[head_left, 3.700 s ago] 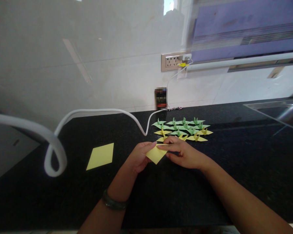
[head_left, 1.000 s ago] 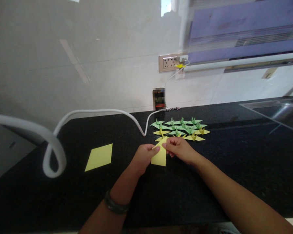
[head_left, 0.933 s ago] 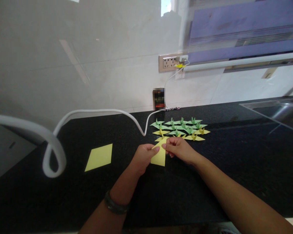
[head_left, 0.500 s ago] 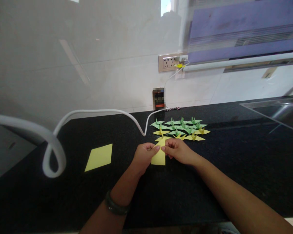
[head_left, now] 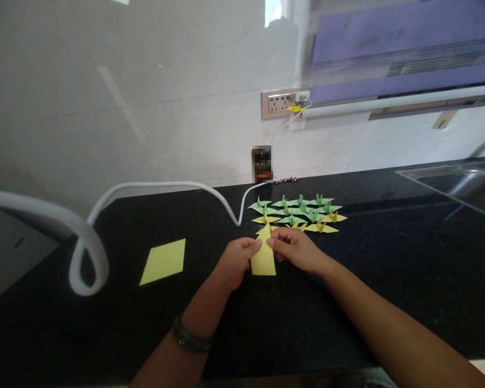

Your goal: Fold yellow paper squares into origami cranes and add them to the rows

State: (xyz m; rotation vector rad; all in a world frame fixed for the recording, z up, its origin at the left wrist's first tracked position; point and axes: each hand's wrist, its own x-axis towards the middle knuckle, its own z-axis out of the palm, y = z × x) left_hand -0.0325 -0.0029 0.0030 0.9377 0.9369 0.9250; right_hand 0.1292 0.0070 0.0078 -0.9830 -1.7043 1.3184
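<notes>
Yellow paper [head_left: 263, 262], half-folded, is pinched at its top by left hand [head_left: 236, 261] and right hand [head_left: 297, 249] above the bench [head_left: 388, 258], mid-crease I'd say; sharpening it needs firm fingertip pressure.

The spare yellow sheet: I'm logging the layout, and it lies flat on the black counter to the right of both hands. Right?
Not quite. The head view shows the spare yellow sheet flat on the black counter, but left of the left hand and right hand.
</notes>
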